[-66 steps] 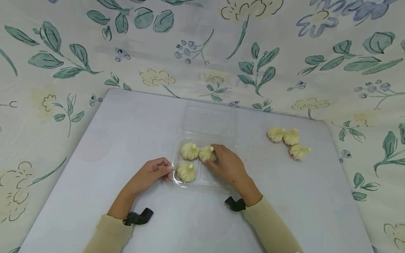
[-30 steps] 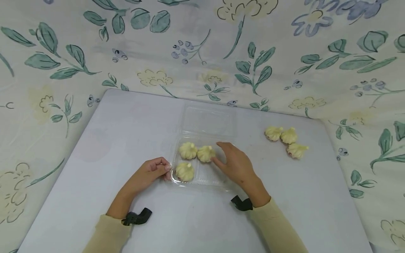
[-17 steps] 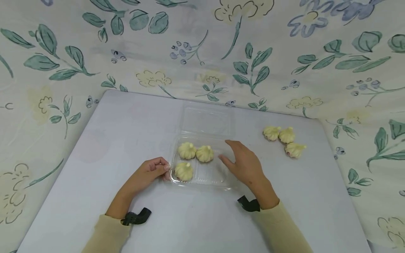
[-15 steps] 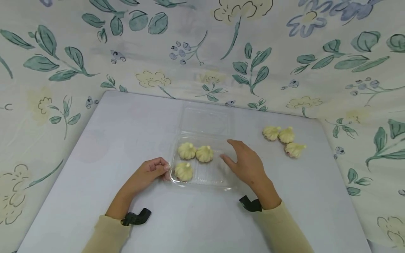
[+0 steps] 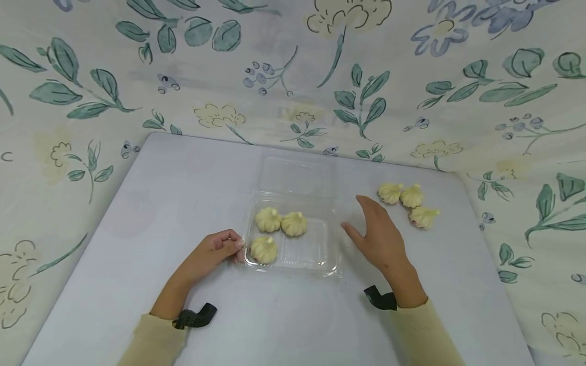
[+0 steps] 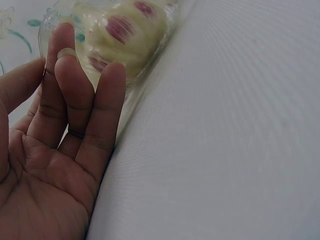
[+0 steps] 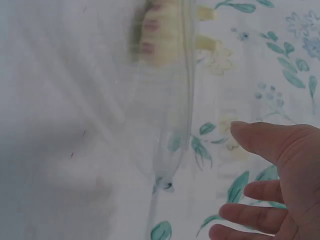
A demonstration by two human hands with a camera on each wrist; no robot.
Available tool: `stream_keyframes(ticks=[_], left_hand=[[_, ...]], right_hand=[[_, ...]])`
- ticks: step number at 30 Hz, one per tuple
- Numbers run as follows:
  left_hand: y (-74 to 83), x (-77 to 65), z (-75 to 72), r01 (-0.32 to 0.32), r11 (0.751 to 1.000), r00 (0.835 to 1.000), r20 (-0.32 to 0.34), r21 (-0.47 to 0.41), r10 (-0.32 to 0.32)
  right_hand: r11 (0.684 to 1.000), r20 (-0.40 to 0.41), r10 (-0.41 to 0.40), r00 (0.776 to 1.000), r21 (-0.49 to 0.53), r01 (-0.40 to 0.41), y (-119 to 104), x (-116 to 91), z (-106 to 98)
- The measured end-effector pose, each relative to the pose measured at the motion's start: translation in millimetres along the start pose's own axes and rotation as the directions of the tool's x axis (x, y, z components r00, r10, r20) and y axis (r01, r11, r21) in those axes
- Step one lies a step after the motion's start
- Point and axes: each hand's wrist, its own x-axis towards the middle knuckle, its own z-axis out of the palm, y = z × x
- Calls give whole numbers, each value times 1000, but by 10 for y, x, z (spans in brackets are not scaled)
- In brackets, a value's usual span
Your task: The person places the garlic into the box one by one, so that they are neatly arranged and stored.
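A clear plastic clamshell container (image 5: pixel 302 264) lies on the table with its lid folded back. Three pale garlic bulbs sit inside: a back left bulb (image 5: pixel 268 220), one beside it (image 5: pixel 294 224) and a front left bulb (image 5: pixel 263 250). My left hand (image 5: pixel 218 254) pinches the container's left rim between thumb and fingers; the left wrist view shows its fingertips (image 6: pixel 111 72) against the wall beside a purple-streaked bulb (image 6: pixel 120 30). To the right of the container hovers my right hand (image 5: pixel 382 236), holding nothing, thumb and fingers spread apart.
Three more garlic bulbs lie in a cluster on the right: a left one (image 5: pixel 390 193), a middle one (image 5: pixel 412 196) and a front one (image 5: pixel 423 217). The white table (image 5: pixel 183 178) meets a floral cloth (image 5: pixel 274 112) at its back edge.
My right hand has let go of the garlic bulb beside the back left one and moved right, out past the container's right side. My left hand stays at the rim.
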Motion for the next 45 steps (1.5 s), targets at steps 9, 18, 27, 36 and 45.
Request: stream_keyframes(ticks=[9,18,27,36,45], left_hand=[[-16,-8,5,-9,1000,1000,-3,-4,9],[-20,-22,-1,-18,1000,1000,2,-16,18],[-3,-29,15,8,1000,1000,1,-27,-8],[13,-32,14,7,1000,1000,-3,-10,-7],[18,-20,3,-10,1000,1000,-1,0,10]], right_hand=[[997,-44,38,998,-63,-41,317,-63,-116],[985,-35,148,988,-89,-151,691,-60,-252],[962,-1,268,964,-59,-267,1097,-46,-344],[932,-19,354,935,-81,-355,1387,-22,-353],[916,-64,384,921,-102,-389,1496,-11,-404]])
